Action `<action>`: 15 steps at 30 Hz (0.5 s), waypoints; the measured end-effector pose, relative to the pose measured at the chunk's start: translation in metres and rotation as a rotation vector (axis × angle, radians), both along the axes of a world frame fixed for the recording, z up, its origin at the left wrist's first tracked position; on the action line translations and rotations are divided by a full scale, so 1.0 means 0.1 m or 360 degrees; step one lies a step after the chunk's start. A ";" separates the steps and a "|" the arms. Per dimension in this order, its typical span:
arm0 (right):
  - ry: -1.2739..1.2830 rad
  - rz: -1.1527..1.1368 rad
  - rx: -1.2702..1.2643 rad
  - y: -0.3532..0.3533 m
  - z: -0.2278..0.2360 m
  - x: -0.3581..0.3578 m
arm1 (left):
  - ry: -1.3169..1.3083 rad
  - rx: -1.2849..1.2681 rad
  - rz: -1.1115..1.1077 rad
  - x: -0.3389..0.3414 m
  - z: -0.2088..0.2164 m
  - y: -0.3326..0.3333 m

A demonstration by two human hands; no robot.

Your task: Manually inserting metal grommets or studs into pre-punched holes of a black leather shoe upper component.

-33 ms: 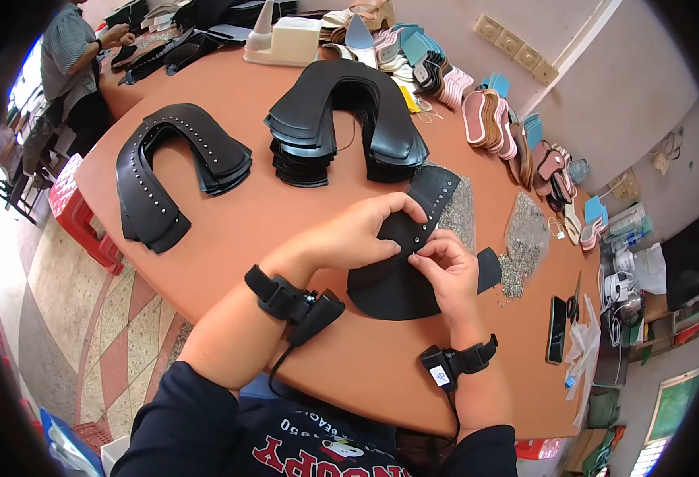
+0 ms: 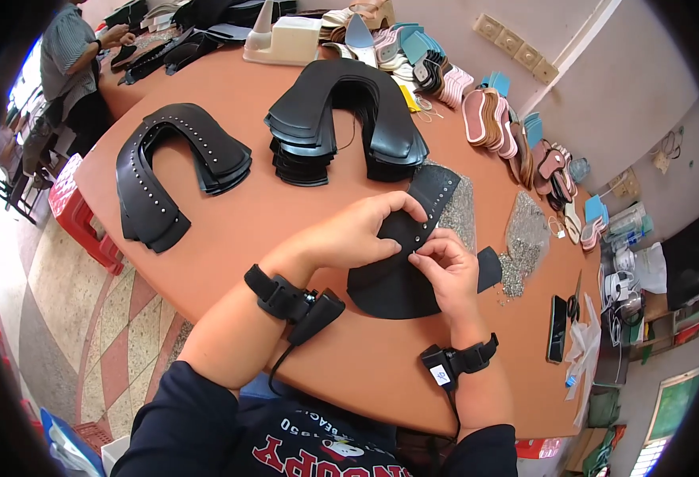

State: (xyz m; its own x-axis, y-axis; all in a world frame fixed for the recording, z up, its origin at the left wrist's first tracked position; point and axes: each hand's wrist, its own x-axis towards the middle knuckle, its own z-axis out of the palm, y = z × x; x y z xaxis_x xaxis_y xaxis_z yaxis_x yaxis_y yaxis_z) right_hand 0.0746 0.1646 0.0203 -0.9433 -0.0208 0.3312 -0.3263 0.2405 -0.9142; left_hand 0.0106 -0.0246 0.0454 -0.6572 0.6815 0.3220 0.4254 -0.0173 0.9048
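My left hand (image 2: 365,232) holds a black curved leather upper piece (image 2: 393,288), its thumb and index finger curled against the surface. A row of small metal studs (image 2: 437,205) runs along the piece's upper part. My right hand (image 2: 451,270) is closed in a pinch just below the lowest studs. A tiny pale bit, seemingly a metal stud (image 2: 414,254), shows at its fingertips against the leather. Part of the leather lies hidden under both hands. Beneath and beside it is a clear bag of small studs (image 2: 462,211).
Another bag (image 2: 528,226) spills loose studs (image 2: 515,274) onto the brown table (image 2: 230,278). Studded black pieces (image 2: 154,171) lie left; a tall stack of plain ones (image 2: 345,83) stands behind. A phone (image 2: 556,330), scissors (image 2: 574,306) and insoles (image 2: 488,123) line the right. A person (image 2: 75,60) works far left.
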 end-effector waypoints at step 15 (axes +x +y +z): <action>-0.0233 0.0046 -0.0452 -0.02 0.03 0.04 | -0.0042 -0.0049 -0.0035 0.06 0.09 -0.01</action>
State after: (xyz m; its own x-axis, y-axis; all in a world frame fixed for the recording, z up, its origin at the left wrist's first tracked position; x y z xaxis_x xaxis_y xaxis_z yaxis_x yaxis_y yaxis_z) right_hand 0.0787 0.1622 0.0236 -0.9818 0.0258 0.1882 -0.1891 -0.0384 -0.9812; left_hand 0.0168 -0.0251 0.0548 -0.6499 0.7051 0.2836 0.4014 0.0016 0.9159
